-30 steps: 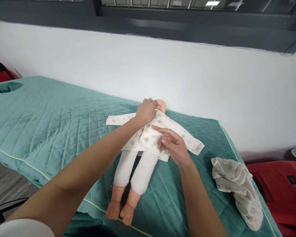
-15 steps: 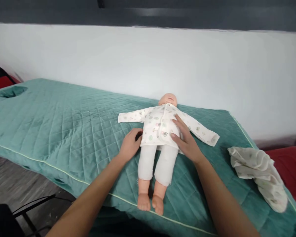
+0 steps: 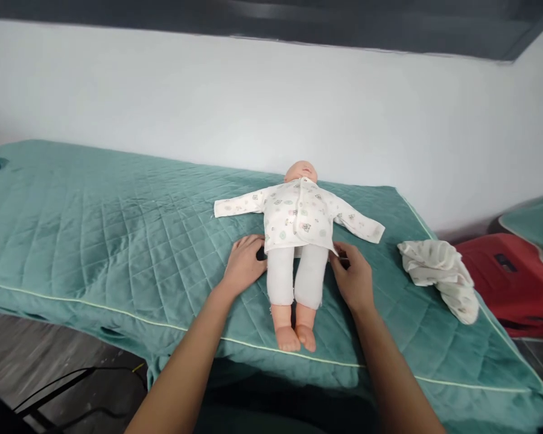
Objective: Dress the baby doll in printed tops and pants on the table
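Observation:
A baby doll point(image 3: 301, 172) lies on its back, its feet toward me. It wears a white printed baby shirt point(image 3: 294, 211) with the sleeves spread out, and white fabric covers its upper legs. My left hand point(image 3: 244, 265) is at the shirt's lower left edge, fingers curled and closed at the hem; the fingertips are partly hidden. On the other side, my right hand point(image 3: 355, 277) pinches the lower right corner of the shirt, which is drawn slightly outward.
The doll rests on a bed with a green quilted cover point(image 3: 163, 259). A crumpled white printed garment point(image 3: 438, 274) lies to the right. Beyond the bed's right edge is a red case point(image 3: 502, 277). A white wall point(image 3: 253, 96) stands behind, and cables point(image 3: 95, 369) run at lower left.
My right hand has moved from the shirt's front down to its lower right corner and closed there. My left hand stays at the left hem. The view has shifted right.

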A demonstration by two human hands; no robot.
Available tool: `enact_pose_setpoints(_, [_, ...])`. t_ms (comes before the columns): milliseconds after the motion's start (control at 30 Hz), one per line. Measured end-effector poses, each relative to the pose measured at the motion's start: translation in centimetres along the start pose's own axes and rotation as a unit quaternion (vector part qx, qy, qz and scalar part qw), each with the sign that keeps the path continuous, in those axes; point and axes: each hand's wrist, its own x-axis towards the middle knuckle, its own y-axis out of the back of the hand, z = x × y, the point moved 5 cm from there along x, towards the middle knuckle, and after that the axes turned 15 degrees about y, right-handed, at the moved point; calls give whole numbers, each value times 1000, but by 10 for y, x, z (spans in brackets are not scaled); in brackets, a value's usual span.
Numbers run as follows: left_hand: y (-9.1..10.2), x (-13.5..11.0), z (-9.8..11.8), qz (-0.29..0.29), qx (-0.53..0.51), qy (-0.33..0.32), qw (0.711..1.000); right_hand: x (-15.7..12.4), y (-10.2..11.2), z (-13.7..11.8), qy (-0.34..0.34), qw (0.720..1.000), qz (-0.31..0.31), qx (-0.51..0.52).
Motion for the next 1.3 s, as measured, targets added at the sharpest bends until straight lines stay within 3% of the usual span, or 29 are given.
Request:
enact_pose_setpoints(133, [-2, -1, 2, 11, -5, -18, 1000, -4, 8, 2, -53, 997, 44, -19])
enact_pose_setpoints(367, [-4, -7, -1, 1, 11, -35, 999, -11, 12, 5, -105, 993, 58, -1])
enact_pose_setpoints(733, [-4, -14, 4, 20, 36, -42, 998, -6, -1, -3, -145, 973, -129, -124])
enact_pose_setpoints(1033, [3, -35, -8, 82, 51, 6, 995, -22, 8, -1, -138, 986, -52, -79])
enact_pose_setpoints(1133, [4, -37, -6, 79, 57, 9, 995, -30, 13, -1, -132, 991, -26, -29])
enact_pose_setpoints(1200, [4, -37, -5, 78, 49, 11, 996, -31, 17, 3, -136, 989, -23, 60])
enact_pose_setpoints(1300, [4, -37, -6, 81, 36, 15, 996, -25, 30, 23, -201, 944, 44, 258])
